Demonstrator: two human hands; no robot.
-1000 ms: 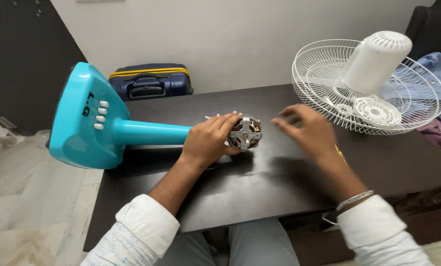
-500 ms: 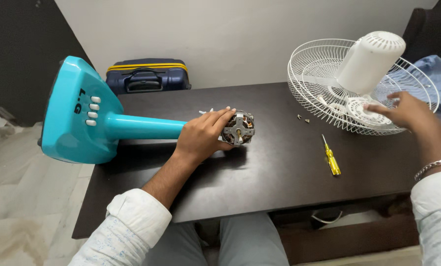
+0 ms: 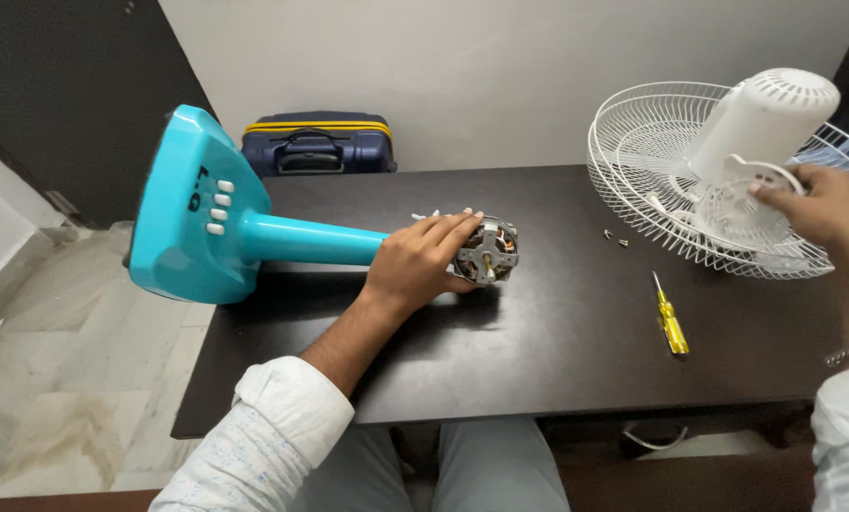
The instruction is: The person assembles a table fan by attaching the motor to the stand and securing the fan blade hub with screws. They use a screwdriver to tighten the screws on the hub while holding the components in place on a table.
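Dark wood of the table lies nearest me, with one yellow screwdriver on it. My left hand presses curled over the bare fan motor, steadying it at the end of the one teal fan stand. Three small screws sit beyond. My right hand, a second ago hovering by the motor, has swung out and now pinches a white round plastic cover lying in the one white wire guard, beside one white motor housing. One blue suitcase stands behind.

motor on table, screwdriver right
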